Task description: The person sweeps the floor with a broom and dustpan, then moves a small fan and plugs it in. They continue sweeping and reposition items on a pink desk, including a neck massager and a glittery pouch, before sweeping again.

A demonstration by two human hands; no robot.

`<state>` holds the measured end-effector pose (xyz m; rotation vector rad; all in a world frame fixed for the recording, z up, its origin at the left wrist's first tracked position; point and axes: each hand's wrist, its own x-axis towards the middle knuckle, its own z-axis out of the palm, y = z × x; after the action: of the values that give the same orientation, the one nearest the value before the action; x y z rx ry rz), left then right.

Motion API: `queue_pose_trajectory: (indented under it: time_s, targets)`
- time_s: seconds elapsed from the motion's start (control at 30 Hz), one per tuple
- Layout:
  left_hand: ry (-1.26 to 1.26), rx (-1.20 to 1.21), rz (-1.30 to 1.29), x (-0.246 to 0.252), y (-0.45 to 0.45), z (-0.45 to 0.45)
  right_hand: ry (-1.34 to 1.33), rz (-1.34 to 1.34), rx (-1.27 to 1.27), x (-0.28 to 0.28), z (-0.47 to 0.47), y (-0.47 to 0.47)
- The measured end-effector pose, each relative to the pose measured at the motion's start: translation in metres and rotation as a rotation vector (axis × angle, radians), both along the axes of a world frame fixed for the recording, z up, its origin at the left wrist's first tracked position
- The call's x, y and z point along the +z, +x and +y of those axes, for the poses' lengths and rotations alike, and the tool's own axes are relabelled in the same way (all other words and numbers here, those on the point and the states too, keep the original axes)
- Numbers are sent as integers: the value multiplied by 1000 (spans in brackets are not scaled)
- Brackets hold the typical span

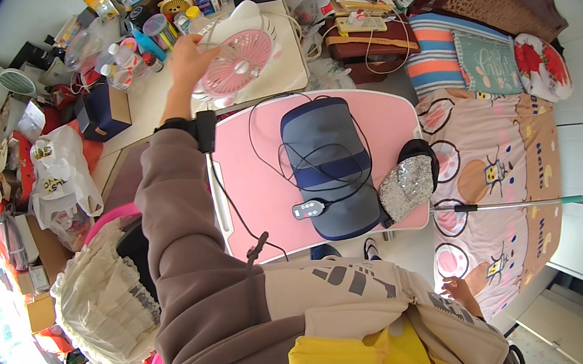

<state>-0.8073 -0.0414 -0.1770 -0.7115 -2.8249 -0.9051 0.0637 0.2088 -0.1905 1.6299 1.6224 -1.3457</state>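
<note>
My left hand (190, 62) reaches out to the pink-and-white cat-shaped fan (238, 62) on the desk, fingers over the left edge of its round grille. Whether the fingers grip it is not clear. Low at the right, my right hand (459, 291) hangs beside the bed, holding nothing, its fingers loosely apart. Before me a pink folding table (247, 188) carries a rolled grey-blue padded wrap (324, 137). A wired controller (309, 209) lies against the wrap, its black cord looped over it. A silver sequined cap (408, 187) rests at the table's right edge.
Bottles (123, 60) and boxes crowd the desk's back and left. A white plastic bag (62, 176) stands at the left, above a chair draped with cream lace cloth (105, 300). A pole (509, 204) sticks out over the bed (490, 152). A brown case (362, 50) holds papers and a phone.
</note>
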Motion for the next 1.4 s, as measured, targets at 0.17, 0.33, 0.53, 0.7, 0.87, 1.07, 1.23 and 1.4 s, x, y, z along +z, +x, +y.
queue_pose_trajectory:
  time_s: [0.17,0.33,0.53,0.7,0.87,1.07,1.23,1.4]
  targets:
    - [-144,5,153,11,-8,-57,-10,14,-41,-8,9,-14]
    - [-217,269,95,8,-13,-86,-16,17,-33,-3,8,-21]
    - [-176,517,48,2,-30,-81,4,-6,24,4,5,-26]
    - [-173,583,-60,-5,-48,-70,41,-27,43,14,2,-26]
    - [-221,396,33,-24,-65,-80,52,-56,20,22,-7,-15]
    - [-165,35,221,-46,-96,-104,47,-92,5,23,-10,-11]
    - [-173,-44,233,-48,-110,-107,65,-106,-21,24,-8,-15]
    - [-369,106,279,-42,-101,-101,55,-115,22,21,-10,-11]
